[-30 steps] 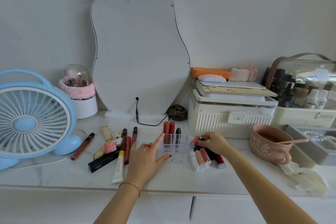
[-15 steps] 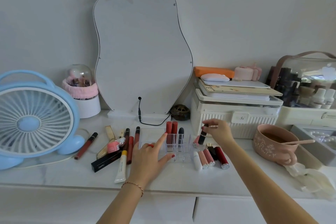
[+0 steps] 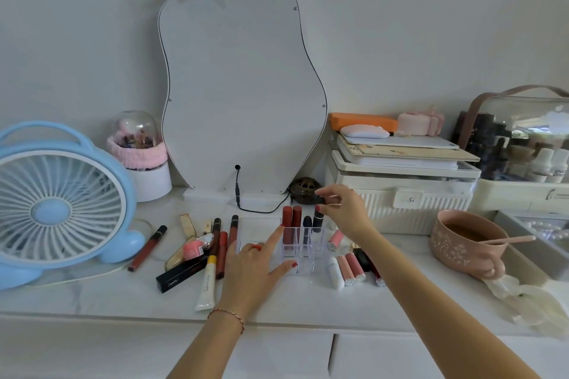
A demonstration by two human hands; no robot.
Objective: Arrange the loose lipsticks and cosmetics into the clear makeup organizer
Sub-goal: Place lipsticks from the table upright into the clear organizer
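Note:
The clear makeup organizer (image 3: 303, 258) stands on the white counter below the mirror. Two red lipsticks (image 3: 291, 224) and a dark one (image 3: 307, 229) stand upright in its back slots. My right hand (image 3: 345, 212) pinches the top of a dark lipstick (image 3: 318, 221), which stands upright in the back right slot. My left hand (image 3: 255, 268) lies flat against the organizer's left side, fingers spread. Loose lipsticks (image 3: 351, 268) lie to the right of the organizer; a pile of tubes and glosses (image 3: 203, 252) lies to the left.
A blue fan (image 3: 58, 203) stands at the far left. The pear-shaped mirror (image 3: 243, 83) with its cable leans on the wall. A white storage box (image 3: 400, 194) and a pink cup with spoon (image 3: 465, 243) sit to the right. The counter's front edge runs just below my wrists.
My right hand picked a dark lipstick from the loose group on the right, lifted it and brought it left over the organizer's back right slot. My left hand stayed against the organizer.

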